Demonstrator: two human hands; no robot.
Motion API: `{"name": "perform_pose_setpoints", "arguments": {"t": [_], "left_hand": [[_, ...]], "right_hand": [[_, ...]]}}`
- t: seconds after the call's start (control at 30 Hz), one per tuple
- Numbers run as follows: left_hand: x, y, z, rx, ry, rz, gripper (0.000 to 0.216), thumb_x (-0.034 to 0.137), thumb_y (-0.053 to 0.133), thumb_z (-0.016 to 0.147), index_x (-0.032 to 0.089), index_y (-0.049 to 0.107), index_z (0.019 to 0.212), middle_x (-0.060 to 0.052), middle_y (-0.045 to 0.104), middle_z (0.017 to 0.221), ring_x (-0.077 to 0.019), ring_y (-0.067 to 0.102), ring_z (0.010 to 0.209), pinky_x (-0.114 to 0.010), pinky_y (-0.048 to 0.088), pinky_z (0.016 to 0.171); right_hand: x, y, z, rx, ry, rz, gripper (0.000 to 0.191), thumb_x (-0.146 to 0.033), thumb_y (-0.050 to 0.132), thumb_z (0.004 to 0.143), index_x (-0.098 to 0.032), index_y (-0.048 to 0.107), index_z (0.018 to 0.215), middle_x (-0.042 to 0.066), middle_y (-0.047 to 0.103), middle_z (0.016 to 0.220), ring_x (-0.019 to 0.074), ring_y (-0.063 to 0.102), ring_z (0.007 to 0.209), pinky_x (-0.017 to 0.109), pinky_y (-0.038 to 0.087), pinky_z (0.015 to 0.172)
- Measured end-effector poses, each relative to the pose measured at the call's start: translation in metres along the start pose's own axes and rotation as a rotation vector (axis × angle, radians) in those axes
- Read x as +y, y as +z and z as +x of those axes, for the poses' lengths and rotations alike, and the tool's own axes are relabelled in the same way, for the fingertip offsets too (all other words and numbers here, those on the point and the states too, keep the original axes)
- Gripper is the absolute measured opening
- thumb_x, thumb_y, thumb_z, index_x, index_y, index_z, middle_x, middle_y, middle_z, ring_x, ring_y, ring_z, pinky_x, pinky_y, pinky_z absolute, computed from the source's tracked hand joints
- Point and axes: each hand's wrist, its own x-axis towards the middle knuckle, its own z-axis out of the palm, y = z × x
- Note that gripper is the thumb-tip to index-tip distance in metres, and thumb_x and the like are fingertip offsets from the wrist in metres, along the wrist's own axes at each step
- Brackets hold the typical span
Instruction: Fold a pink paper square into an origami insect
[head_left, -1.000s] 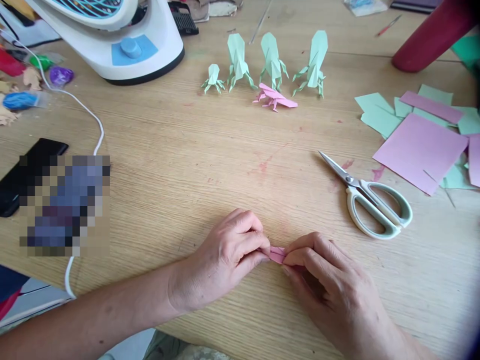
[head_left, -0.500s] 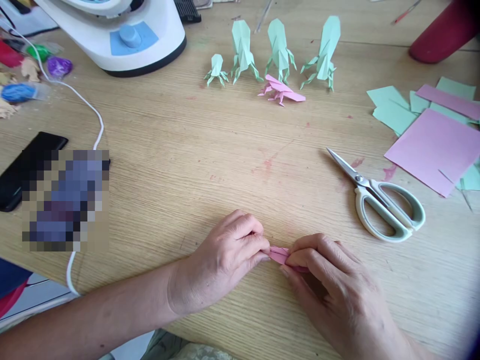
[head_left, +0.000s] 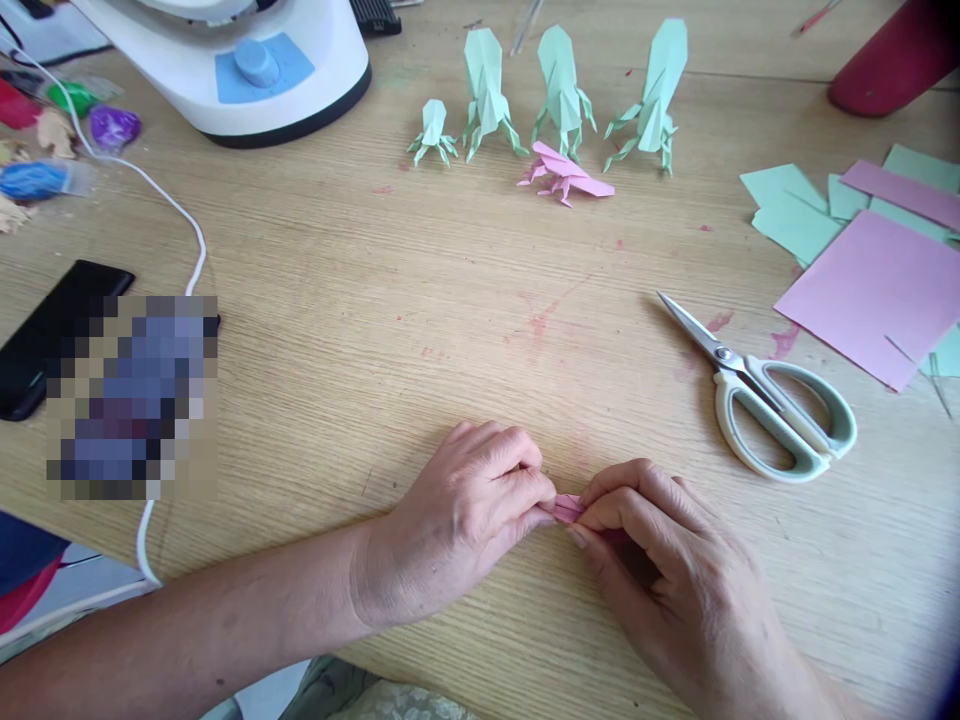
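Between my hands, low over the front of the table, is a narrow folded strip of pink paper (head_left: 568, 508). My left hand (head_left: 480, 510) pinches its left end between thumb and fingers. On the other side, my right hand (head_left: 667, 560) grips the same paper with fingertips and thumb, and its fingers cover most of the right part. Only a short stretch of creased pink shows between the two hands. To the right of my right hand lie scissors (head_left: 757, 390) with pale handles, their blades closed.
At the back stand several mint-green origami figures (head_left: 486, 90) and a pink origami insect (head_left: 566, 175). Pink sheets (head_left: 870, 295) and green sheets (head_left: 795, 215) lie at right near a red cylinder (head_left: 892, 65). A white appliance (head_left: 300, 90), cable (head_left: 176, 210) and black case (head_left: 64, 330) occupy the left.
My left hand has slid slightly right, closer to my right hand, so less pink paper shows between them. My right hand has shifted a little right. The camera view has moved slightly.
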Motion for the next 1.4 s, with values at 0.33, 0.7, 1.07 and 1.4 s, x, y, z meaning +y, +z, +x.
{"name": "perform_pose_setpoints", "arguments": {"t": [0.33, 0.7, 1.07, 1.4], "left_hand": [[-0.004, -0.004, -0.011, 0.012, 0.012, 0.066, 0.021, 0.015, 0.050, 0.100, 0.017, 0.064, 0.085, -0.001, 0.058, 0.083, -0.0124, 0.052, 0.076, -0.029, 0.041, 0.079], [-0.011, -0.009, -0.009, 0.017, 0.018, -0.060, 0.012, 0.008, 0.059, 0.094, 0.018, 0.063, 0.089, 0.000, 0.060, 0.089, -0.0108, 0.055, 0.083, -0.026, 0.043, 0.085], [-0.003, -0.007, -0.008, -0.004, 0.020, 0.046, 0.019, 0.012, 0.050, 0.100, 0.017, 0.063, 0.087, 0.000, 0.057, 0.084, -0.0111, 0.054, 0.079, -0.028, 0.043, 0.081], [0.001, -0.003, -0.008, -0.039, -0.108, -0.065, 0.012, 0.012, 0.057, 0.096, 0.016, 0.063, 0.087, -0.001, 0.055, 0.090, -0.0124, 0.053, 0.086, -0.029, 0.040, 0.087]], "right_hand": [[0.002, -0.004, 0.000, -0.023, 0.000, 0.038, 0.011, -0.011, 0.057, 0.094, -0.019, 0.062, 0.087, 0.005, 0.063, 0.089, 0.0154, 0.060, 0.077, 0.031, 0.049, 0.066], [0.004, -0.001, -0.001, -0.024, 0.002, 0.035, 0.011, -0.010, 0.057, 0.094, -0.020, 0.060, 0.088, 0.005, 0.061, 0.090, 0.0161, 0.059, 0.078, 0.032, 0.048, 0.067], [0.004, -0.001, -0.001, -0.041, 0.020, 0.020, 0.010, -0.013, 0.056, 0.094, -0.020, 0.061, 0.090, 0.005, 0.061, 0.090, 0.0163, 0.059, 0.078, 0.032, 0.048, 0.066], [0.002, -0.001, -0.001, -0.046, 0.062, 0.041, 0.010, -0.014, 0.057, 0.095, -0.020, 0.060, 0.087, 0.006, 0.060, 0.093, 0.0164, 0.060, 0.078, 0.031, 0.051, 0.065]]}}
